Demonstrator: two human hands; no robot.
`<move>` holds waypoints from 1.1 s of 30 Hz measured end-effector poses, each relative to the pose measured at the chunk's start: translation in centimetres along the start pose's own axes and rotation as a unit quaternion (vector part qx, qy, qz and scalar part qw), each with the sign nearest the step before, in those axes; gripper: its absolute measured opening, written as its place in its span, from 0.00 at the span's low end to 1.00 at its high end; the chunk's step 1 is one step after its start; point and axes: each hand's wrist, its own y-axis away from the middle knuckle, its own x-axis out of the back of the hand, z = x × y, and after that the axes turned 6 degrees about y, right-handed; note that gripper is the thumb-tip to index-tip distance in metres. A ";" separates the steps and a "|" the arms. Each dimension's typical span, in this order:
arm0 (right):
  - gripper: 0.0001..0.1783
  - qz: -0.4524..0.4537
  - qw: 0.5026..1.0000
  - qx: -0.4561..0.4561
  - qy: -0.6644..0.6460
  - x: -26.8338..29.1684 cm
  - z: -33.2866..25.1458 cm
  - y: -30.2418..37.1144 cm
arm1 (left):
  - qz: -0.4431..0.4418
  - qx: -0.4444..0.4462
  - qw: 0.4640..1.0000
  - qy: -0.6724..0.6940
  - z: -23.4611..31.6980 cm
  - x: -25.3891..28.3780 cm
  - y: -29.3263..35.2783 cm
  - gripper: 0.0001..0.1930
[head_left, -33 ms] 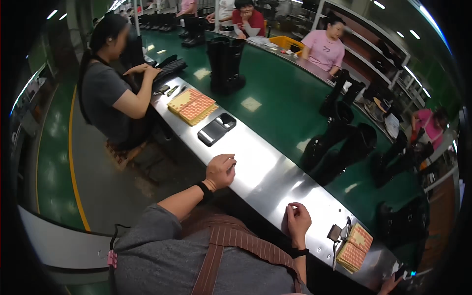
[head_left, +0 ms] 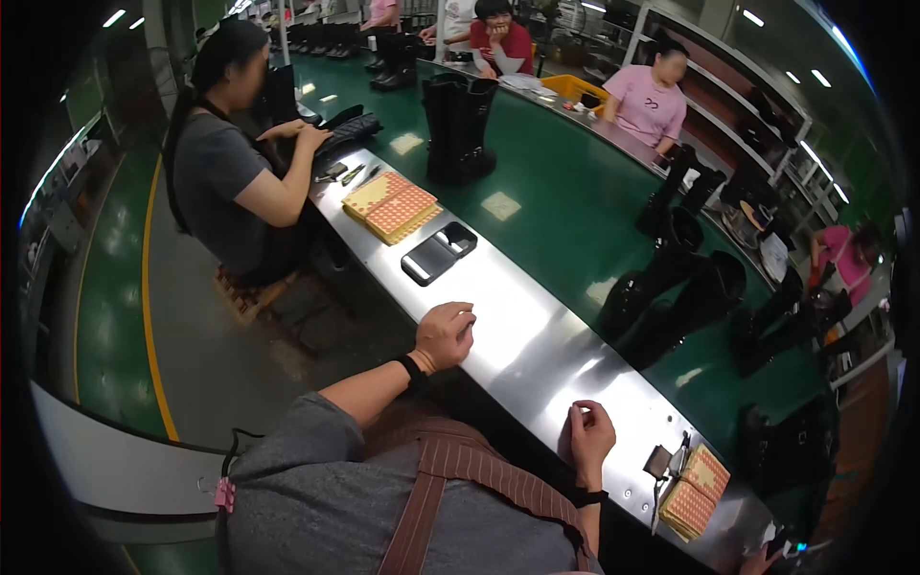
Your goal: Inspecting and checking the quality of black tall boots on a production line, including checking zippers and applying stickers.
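My left hand (head_left: pixel 445 337) rests at the near edge of the bare metal worktop (head_left: pixel 522 345), its fingers curled in. Just beyond it lies a black rectangular case (head_left: pixel 438 254) with an open compartment. Over the same strip, farther right, my right hand (head_left: pixel 592 436) is loosely closed, thumb against the bent fingers. Nothing shows in either hand. To the right of my right hand are a small dark block (head_left: pixel 658 461), thin tools, and a stack of yellow cards (head_left: pixel 697 494) with red-orange patterning.
Black boots (head_left: pixel 458 129) stand on the green conveyor belt (head_left: pixel 546 225) beyond the worktop, with several more at right. Another yellow card stack (head_left: pixel 391 208) lies ahead. At left a seated co-worker (head_left: pixel 225 182) rests both hands near a black boot. Other people sit across the belt.
The whole view has shifted slightly, so things sit a little farther right in the picture. Both my hands keep the same curled pose over the worktop.
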 end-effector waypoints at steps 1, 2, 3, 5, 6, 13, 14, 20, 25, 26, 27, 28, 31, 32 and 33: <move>0.05 0.009 1.000 -0.013 0.011 -0.2 -0.3 -0.1 | 0.002 -0.001 1.000 0.003 0.0 0.2 -0.1 0.07; 0.05 0.007 1.000 -0.013 0.007 -0.3 -0.4 -0.1 | 0.005 -0.002 1.000 0.019 0.0 0.3 -0.3 0.07; 0.05 0.007 0.999 -0.040 0.022 -0.4 -0.6 -0.1 | 0.006 -0.008 1.000 0.022 0.0 0.4 -0.4 0.07; 0.05 0.011 0.999 -0.040 0.031 -0.4 -0.6 0.0 | 0.019 -0.015 0.999 0.031 0.0 0.6 -0.5 0.07; 0.05 0.021 0.999 -0.028 0.023 -0.5 -0.6 -0.1 | 0.007 -0.015 1.000 0.023 -0.1 0.6 -0.5 0.07; 0.06 0.048 0.997 -0.020 0.052 -1.3 0.2 0.0 | -0.062 0.015 0.997 0.030 -1.0 0.6 0.2 0.14; 0.07 0.049 0.996 -0.018 0.067 -1.4 0.4 0.1 | -0.082 0.020 0.996 0.016 -1.1 0.5 0.3 0.17; 0.09 0.043 0.996 -0.002 0.076 -1.0 1.2 0.3 | -0.181 0.002 0.982 -0.047 -1.3 -0.5 0.3 0.26; 0.09 0.036 0.996 -0.008 0.083 -1.1 1.0 0.4 | -0.184 0.000 0.981 -0.059 -1.6 -0.4 0.6 0.26; 0.09 0.033 0.996 -0.015 0.079 -1.2 1.0 0.3 | -0.185 0.000 0.981 -0.058 -1.6 -0.4 0.7 0.26; 0.09 0.036 0.995 -0.022 0.088 -1.2 1.0 0.3 | -0.184 0.004 0.981 -0.061 -1.7 -0.4 0.7 0.26; 0.09 0.040 0.996 -0.008 0.081 -1.3 1.1 0.3 | -0.185 0.007 0.981 -0.051 -1.7 -0.5 0.7 0.26; 0.09 0.035 0.997 -0.018 0.072 -1.3 1.3 0.2 | -0.194 0.014 0.980 -0.051 -1.9 -0.6 0.8 0.27; 0.09 0.038 0.997 -0.005 0.066 -1.4 1.4 0.2 | -0.193 0.013 0.980 -0.045 -2.0 -0.6 0.8 0.27; 0.09 0.032 0.997 -0.017 0.067 -1.4 1.4 0.3 | -0.194 0.008 0.980 -0.041 -2.0 -0.6 0.9 0.27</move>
